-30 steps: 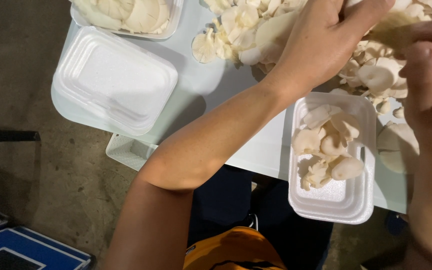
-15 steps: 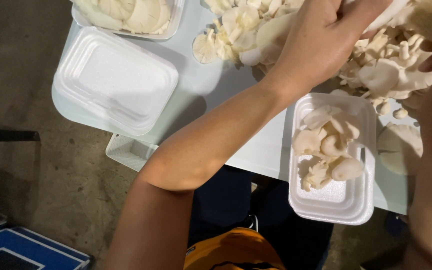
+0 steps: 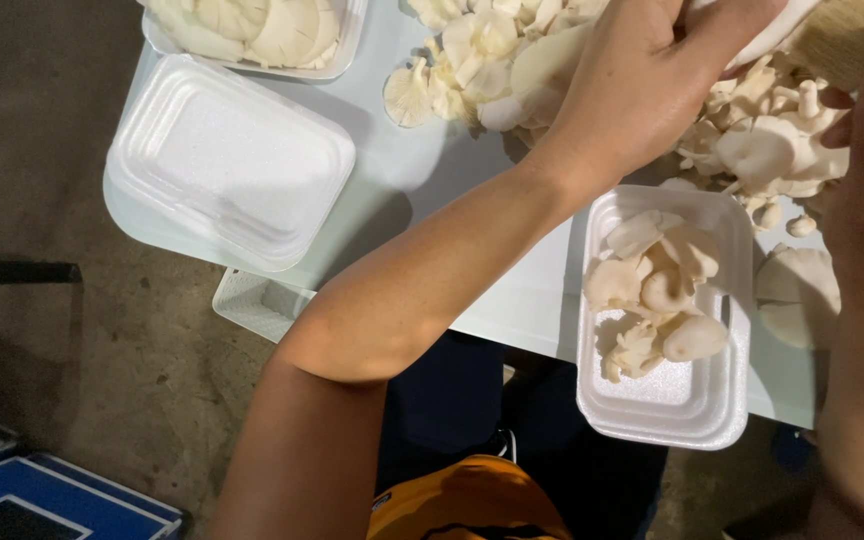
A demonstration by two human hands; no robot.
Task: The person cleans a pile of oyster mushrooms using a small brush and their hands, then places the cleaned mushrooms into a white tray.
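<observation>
White table (image 3: pixel 407 175) over bare concrete floor (image 3: pixel 72 400).

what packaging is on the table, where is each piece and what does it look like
Foam tray: front right, white, rectangular, part filled with mushrooms.
Upturned foam tray: left, white, rectangular, bottom up.
Filled tray: top left, white, holding mushroom caps.
No labels, signs or screens show.

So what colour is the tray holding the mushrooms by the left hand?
White, seen in the head view: the tray, below the left hand.

Bright overhead light, soft arm shadow on table (image 3: pixel 422 170) — floor dim, hands slightly blurred
</observation>
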